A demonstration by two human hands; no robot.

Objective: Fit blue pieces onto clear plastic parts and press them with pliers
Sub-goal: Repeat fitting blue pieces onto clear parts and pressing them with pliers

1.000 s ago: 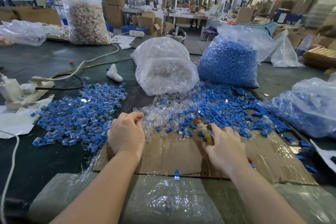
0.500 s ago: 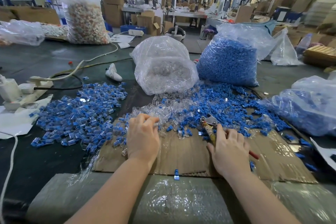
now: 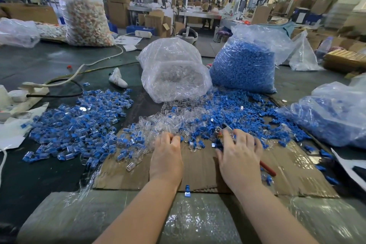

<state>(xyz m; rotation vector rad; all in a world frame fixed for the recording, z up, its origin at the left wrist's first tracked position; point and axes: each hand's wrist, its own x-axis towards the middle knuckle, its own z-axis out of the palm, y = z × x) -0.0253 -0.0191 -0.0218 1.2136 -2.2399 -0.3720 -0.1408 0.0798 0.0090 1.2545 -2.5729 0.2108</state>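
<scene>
Our left hand (image 3: pixel 166 156), fingertips curled, pinches at the clear plastic parts (image 3: pixel 158 123) mid-frame, ready for fitting. Our right hand (image 3: pixel 239 156) curls round the pliers (image 3: pixel 225 129) among the blue pieces (image 3: pixel 233 109) right of centre, keeping them handy for pressing.

Dark green table (image 3: pixel 49 69) carried a flattened cardboard sheet (image 3: pixel 200 168) at near centre. Left: heap of assembled blue-and-clear parts (image 3: pixel 79 125). Centre: loose clear parts (image 3: pixel 168 121); right of them, loose blue pieces (image 3: pixel 237 109). Farther back stood a bag of clear parts (image 3: pixel 174 73) and a bag of blue pieces (image 3: pixel 245 65), side by side. Far left: white power strip (image 3: pixel 29 93), cables.
</scene>
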